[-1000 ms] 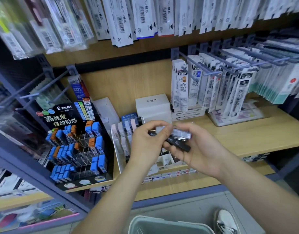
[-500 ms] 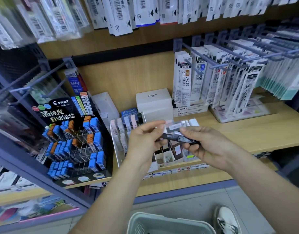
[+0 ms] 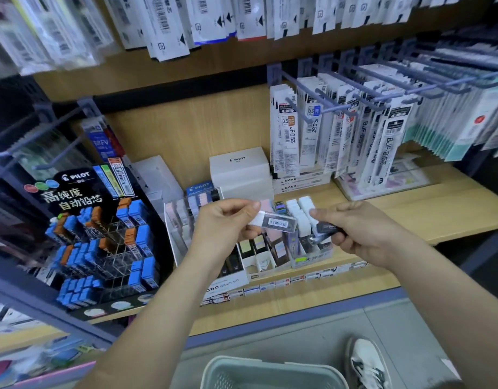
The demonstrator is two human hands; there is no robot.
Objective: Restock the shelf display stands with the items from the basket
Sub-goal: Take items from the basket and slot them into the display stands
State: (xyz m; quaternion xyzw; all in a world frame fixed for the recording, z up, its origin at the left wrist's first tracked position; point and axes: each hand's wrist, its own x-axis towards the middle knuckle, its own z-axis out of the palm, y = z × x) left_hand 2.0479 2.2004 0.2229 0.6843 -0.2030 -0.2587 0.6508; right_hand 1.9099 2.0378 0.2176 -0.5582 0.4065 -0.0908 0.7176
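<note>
Hands work close together in front of the wooden shelf (image 3: 439, 203): the left hand (image 3: 225, 228) pinches a slim clear lead case (image 3: 278, 222) by its white-capped end between thumb and fingertips. The case lies nearly level and points toward the right hand (image 3: 365, 234). That hand is curled round a small bundle of dark lead cases (image 3: 325, 229), whose ends stick out toward the left hand; the clear case and the bundle are near each other but apart. Directly beyond and under both hands stands a compartment stand (image 3: 259, 262), its slots partly filled with upright cases in pale and dark colours. Out past the left hand sits a black Pilot stand (image 3: 101, 248) — blue and orange cases fill many of its clear cells. Beyond the left hand's knuckles, against the back panel, is a white box (image 3: 239, 169). Above the right hand, refill packs (image 3: 340, 130) hang on pegs. Below the forearms on the floor, a grey basket (image 3: 270, 366) shows its rim, with a white shoe (image 3: 365, 363) beside it under the right arm.
</note>
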